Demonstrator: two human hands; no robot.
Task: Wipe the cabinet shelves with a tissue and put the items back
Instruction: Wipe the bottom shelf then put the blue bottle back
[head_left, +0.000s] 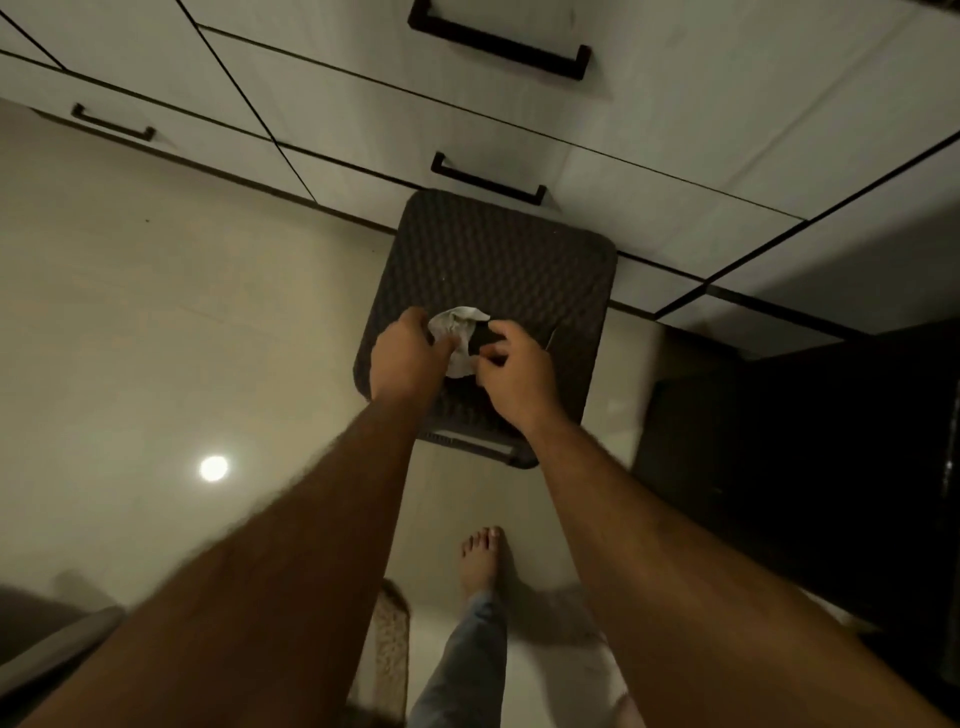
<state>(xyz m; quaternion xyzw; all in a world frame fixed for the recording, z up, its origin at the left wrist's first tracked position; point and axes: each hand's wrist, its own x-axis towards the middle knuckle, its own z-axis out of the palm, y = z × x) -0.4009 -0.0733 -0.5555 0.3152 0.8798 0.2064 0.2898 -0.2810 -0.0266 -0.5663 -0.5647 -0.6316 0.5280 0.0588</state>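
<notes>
Dark stool (498, 249) below the tissue (460, 332) — drawers (519, 119) behind.

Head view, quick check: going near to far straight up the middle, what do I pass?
Bare foot → near edge of the dark stool → tissue held over the stool by both hands → lower drawer handle → upper drawer handle.

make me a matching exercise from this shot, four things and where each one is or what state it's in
Things:
1. tissue
2. stool
3. drawer handle
4. bare foot

States or places:
A. flat on the pale floor
B. black bar on a white drawer front
C. crumpled, held between both hands
D. dark and textured, standing against the cabinet

Pairs: 1-C, 2-D, 3-B, 4-A
</notes>
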